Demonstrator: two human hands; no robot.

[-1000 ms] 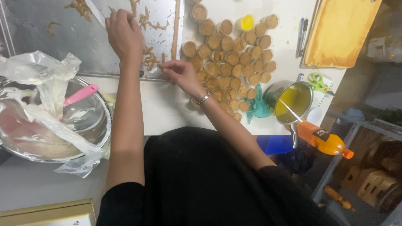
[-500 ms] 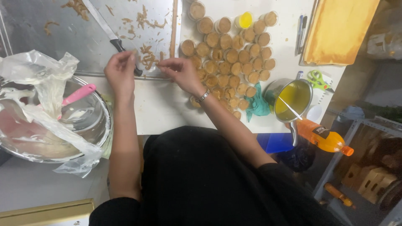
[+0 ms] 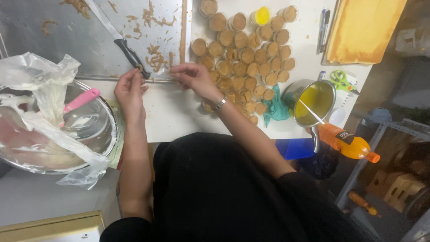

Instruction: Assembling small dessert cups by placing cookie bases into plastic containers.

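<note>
My left hand (image 3: pixel 130 89) is at the front rim of a metal tray (image 3: pixel 71 40), fingertips pinched on a small brown cake scrap right by the black handle of a long knife (image 3: pixel 130 54) lying on the tray. My right hand (image 3: pixel 193 77), a bracelet on its wrist, rests a little to the right, with bent fingers touching the same rim. Whether it grips anything is unclear. Brown crumbs (image 3: pixel 154 58) and a thin cake strip (image 3: pixel 182 27) lie on the tray.
Several small cups of brown cake rounds (image 3: pixel 242 58) crowd the white counter beside a teal cloth (image 3: pixel 275 110). A pot of yellow liquid (image 3: pixel 313 101), orange bottle (image 3: pixel 349 143), green scissors (image 3: pixel 340 79) and sponge sheet (image 3: pixel 363 27) sit right. A steel bowl (image 3: pixel 96 134) with plastic bag and pink spatula (image 3: pixel 80 99) stands left.
My left hand has drawn back from far over the tray to its front rim beside the knife handle. My right hand has shifted slightly left along the rim.
</note>
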